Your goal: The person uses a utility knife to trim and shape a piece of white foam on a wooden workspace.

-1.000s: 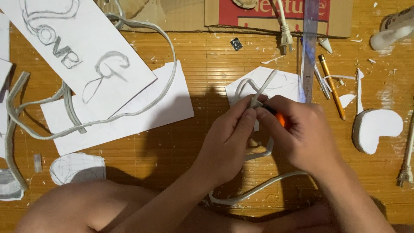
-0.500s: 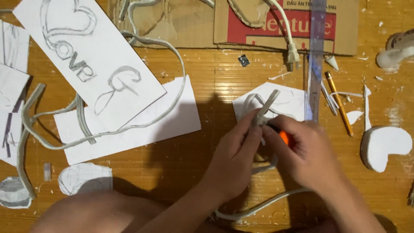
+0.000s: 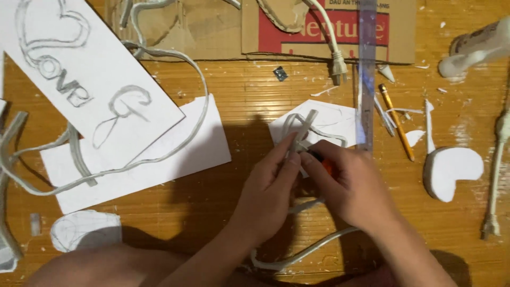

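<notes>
My left hand (image 3: pixel 268 194) pinches a grey-white flexible strip (image 3: pixel 303 130) that sticks up between my fingers, over a white foam piece (image 3: pixel 329 119) on the wooden floor. The strip's lower end (image 3: pixel 303 252) curves away below my wrists. Pressed against the same spot, my right hand (image 3: pixel 353 186) grips a small orange-handled tool (image 3: pixel 325 163), mostly hidden in the fist. Both hands touch each other at the fingertips.
A white board with pencilled heart and letters (image 3: pixel 85 79) lies at upper left, a long looped strip (image 3: pixel 175 143) across it. Cardboard (image 3: pixel 324 29), a plug (image 3: pixel 338 66), a clear ruler (image 3: pixel 366 74), a pencil (image 3: pixel 396 122), a white foam cut-out (image 3: pixel 451 170) and scraps lie around.
The view has shifted so everything sits lower and further right. My hands stay together on the strip, with only small finger movements.
</notes>
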